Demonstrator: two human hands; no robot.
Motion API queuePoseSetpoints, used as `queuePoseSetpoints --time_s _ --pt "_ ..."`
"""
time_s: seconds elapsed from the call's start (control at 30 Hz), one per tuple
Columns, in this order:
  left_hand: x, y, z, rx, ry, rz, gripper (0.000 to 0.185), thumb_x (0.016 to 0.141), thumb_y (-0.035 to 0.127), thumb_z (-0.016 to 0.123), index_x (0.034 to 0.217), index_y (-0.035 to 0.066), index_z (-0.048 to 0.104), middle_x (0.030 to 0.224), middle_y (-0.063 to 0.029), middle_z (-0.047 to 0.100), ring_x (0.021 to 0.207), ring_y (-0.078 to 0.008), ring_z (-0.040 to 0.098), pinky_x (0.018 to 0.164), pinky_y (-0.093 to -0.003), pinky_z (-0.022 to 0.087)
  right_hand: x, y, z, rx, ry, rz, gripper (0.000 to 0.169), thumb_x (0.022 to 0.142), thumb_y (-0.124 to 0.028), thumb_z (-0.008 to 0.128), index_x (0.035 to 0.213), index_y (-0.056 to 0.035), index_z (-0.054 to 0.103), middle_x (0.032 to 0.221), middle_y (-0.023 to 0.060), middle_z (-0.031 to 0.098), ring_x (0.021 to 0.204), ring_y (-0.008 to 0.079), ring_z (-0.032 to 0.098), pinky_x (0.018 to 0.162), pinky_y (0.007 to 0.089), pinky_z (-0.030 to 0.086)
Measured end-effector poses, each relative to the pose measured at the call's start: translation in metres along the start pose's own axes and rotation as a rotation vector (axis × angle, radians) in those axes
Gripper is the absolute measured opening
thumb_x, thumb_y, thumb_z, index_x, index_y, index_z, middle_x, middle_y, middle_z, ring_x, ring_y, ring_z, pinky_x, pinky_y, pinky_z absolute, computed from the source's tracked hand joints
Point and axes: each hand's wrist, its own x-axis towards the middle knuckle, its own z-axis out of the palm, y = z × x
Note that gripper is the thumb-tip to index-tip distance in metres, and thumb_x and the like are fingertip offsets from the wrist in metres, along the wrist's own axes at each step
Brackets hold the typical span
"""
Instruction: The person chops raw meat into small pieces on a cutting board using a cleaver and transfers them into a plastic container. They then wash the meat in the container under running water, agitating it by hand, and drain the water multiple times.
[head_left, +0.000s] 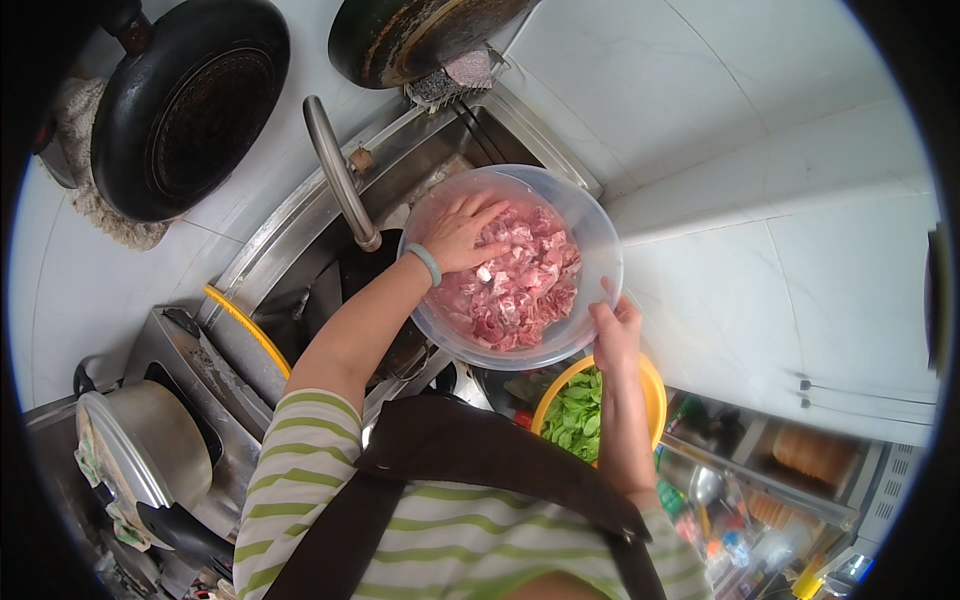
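A translucent plastic bowl (600, 247) is tilted over the metal sink, with chunks of raw meat (525, 277) and pinkish liquid inside. My left hand (465, 232), with a pale bangle at the wrist, lies spread on the meat, fingers apart. My right hand (616, 326) grips the bowl's rim at the lower right, thumb on the edge. Just left of the bowl, the curved metal faucet (337, 169) reaches over the sink; no running water shows. Below the bowl, partly behind my right forearm, stands a yellow basin (654, 397) of green leaves (574, 412).
Dark pans (195, 112) hang on the tiled wall at the upper left and top. A wire rack with scrubbing pads (469, 71) stands behind the sink (517, 139). At the lower left, a lidded pot (161, 442) sits on a stove. Cluttered shelves (757, 465) are at the lower right.
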Motion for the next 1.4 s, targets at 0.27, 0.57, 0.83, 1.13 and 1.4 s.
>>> queuePoseSetpoints --time_s 0.27,0.57,0.83,1.13,1.4 --pt "-0.001 -0.002 0.0 0.03 -0.005 0.011 0.066 0.074 0.046 0.059 0.13 0.016 0.04 0.134 -0.0149 0.032 0.121 -0.0342 0.032 0.101 -0.044 0.026 -0.001 -0.005 0.003 -0.025 0.005 0.008 0.044 0.075 0.001 0.051 0.118 0.0103 0.044 0.074 0.005 0.056 0.052 0.0085 0.049 0.042 0.0207 0.038" --pt "-0.001 -0.003 0.0 -0.021 -0.047 -0.008 0.066 0.075 0.045 0.06 0.131 0.017 0.038 0.136 -0.0145 0.03 0.122 -0.0342 0.03 0.101 -0.0424 0.026 0.001 -0.011 0.007 -0.035 -0.009 -0.009 0.043 0.075 0.0 0.051 0.115 0.0115 0.045 0.075 0.006 0.057 0.052 0.0095 0.05 0.042 0.0215 0.038" --pt "-0.001 -0.003 -0.002 -0.006 -0.048 -0.003 0.063 0.076 0.04 0.06 0.129 0.014 0.041 0.135 -0.0146 0.031 0.122 -0.034 0.03 0.101 -0.0408 0.027 -0.001 -0.02 0.014 -0.038 -0.018 0.002 0.039 0.074 0.001 0.051 0.111 0.0132 0.047 0.075 0.0071 0.057 0.054 0.0107 0.051 0.043 0.0222 0.039" --pt "0.0 -0.007 0.0 -0.012 -0.055 -0.009 0.062 0.076 0.039 0.059 0.129 0.014 0.04 0.135 -0.0146 0.031 0.121 -0.0342 0.03 0.101 -0.0404 0.026 -0.001 -0.034 0.02 -0.117 -0.061 0.07 0.051 0.075 -0.001 0.051 0.122 0.0116 0.038 0.077 0.0067 0.055 0.058 0.0115 0.05 0.049 0.0233 0.04" --pt "0.001 -0.014 0.005 -0.021 -0.057 -0.007 0.065 0.076 0.043 0.058 0.131 0.016 0.037 0.134 -0.0139 0.031 0.121 -0.034 0.031 0.101 -0.0399 0.026 0.003 -0.039 0.029 -0.085 -0.03 0.019 0.029 0.074 0.002 0.047 0.1 0.014 0.05 0.065 0.009 0.055 0.041 0.0145 0.05 0.036 0.0251 0.042"
